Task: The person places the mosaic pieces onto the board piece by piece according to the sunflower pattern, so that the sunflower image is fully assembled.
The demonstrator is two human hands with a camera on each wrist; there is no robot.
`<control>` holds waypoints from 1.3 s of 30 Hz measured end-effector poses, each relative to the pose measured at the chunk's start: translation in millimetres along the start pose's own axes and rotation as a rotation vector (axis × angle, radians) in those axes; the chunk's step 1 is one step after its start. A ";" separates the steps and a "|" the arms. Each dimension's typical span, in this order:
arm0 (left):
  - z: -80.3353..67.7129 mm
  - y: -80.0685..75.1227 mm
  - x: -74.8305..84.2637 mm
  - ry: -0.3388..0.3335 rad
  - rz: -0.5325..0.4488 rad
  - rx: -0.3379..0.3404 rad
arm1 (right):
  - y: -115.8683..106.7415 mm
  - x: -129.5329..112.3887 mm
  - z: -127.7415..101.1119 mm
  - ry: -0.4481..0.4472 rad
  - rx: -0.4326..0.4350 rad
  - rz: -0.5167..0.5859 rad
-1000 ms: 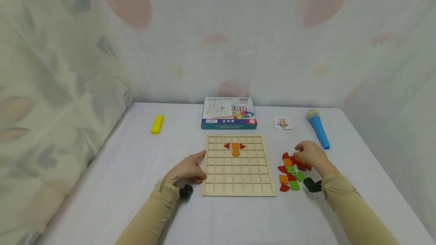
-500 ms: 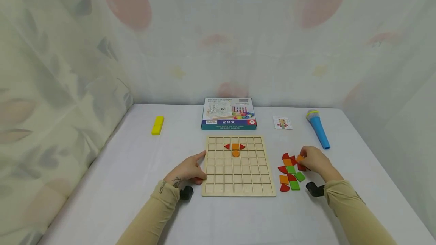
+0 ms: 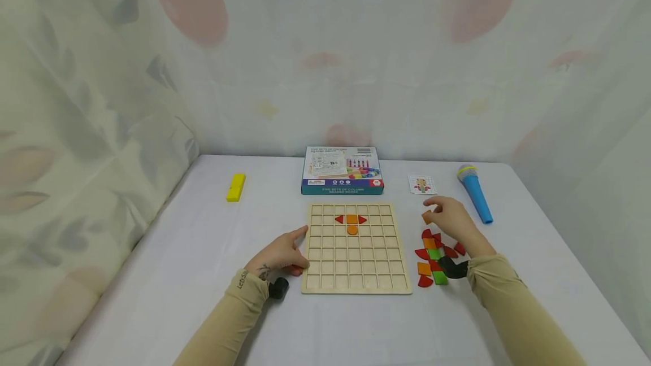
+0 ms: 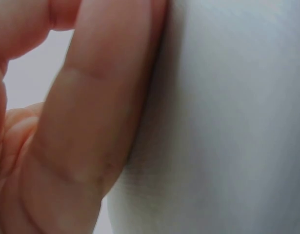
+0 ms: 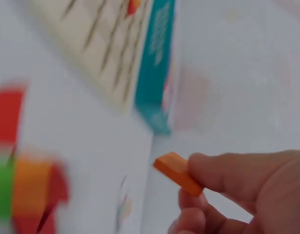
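Observation:
Between thumb and fingers my right hand (image 3: 451, 220) pinches an orange square tile (image 5: 178, 170), held up over the table beyond the loose tiles. My left hand (image 3: 278, 253) touches the left edge of the wooden grid board (image 3: 356, 284), index finger and thumb spread along it. On the board, an orange square tile (image 3: 352, 219) sits in the top area with a red triangle (image 3: 339, 219) to its left and another red triangle (image 3: 362, 219) to its right. An orange round tile (image 3: 352, 230) lies just below the square. The left wrist view shows mainly fingers (image 4: 91, 97) against white cloth.
Several red, orange and green tiles (image 3: 424, 269) lie right of the board, partly hidden by the right wrist camera. A pattern card (image 3: 422, 184) and a blue toy microphone (image 3: 477, 195) lie behind them. A cardboard box (image 3: 342, 171) stands behind the board; a yellow block (image 3: 235, 187) is at left.
My right hand has picked an orange square tile from the right side of the pile and moved up and left with it. My left hand stays at the board's edge.

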State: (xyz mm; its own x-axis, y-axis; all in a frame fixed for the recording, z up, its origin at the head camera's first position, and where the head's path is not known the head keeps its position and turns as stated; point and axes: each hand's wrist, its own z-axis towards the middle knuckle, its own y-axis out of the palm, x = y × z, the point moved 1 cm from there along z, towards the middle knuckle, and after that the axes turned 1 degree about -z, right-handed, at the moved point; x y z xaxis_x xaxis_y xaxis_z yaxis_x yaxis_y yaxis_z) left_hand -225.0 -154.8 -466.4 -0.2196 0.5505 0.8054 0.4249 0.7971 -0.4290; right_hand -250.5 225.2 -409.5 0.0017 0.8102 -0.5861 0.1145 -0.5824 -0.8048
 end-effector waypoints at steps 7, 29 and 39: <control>0.5 -1.4 1.3 -0.003 -0.011 -0.003 | 22.4 -53.8 17.0 -0.053 0.050 0.167; -1.0 0.5 -2.0 -0.022 -0.007 -0.017 | 126.2 -119.1 37.1 -0.006 -0.056 0.052; 1.7 -0.4 -2.8 -0.003 -0.025 -0.014 | 132.6 -123.6 39.4 0.003 -0.035 -0.016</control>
State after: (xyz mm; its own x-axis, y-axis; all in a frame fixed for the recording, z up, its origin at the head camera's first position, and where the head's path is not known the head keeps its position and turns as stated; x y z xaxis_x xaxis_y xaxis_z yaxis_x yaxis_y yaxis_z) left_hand -226.1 -156.3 -469.1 -0.2325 0.5312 0.8147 0.4315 0.8071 -0.4031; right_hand -274.7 45.3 -447.5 0.0023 0.8197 -0.5728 0.1491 -0.5667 -0.8103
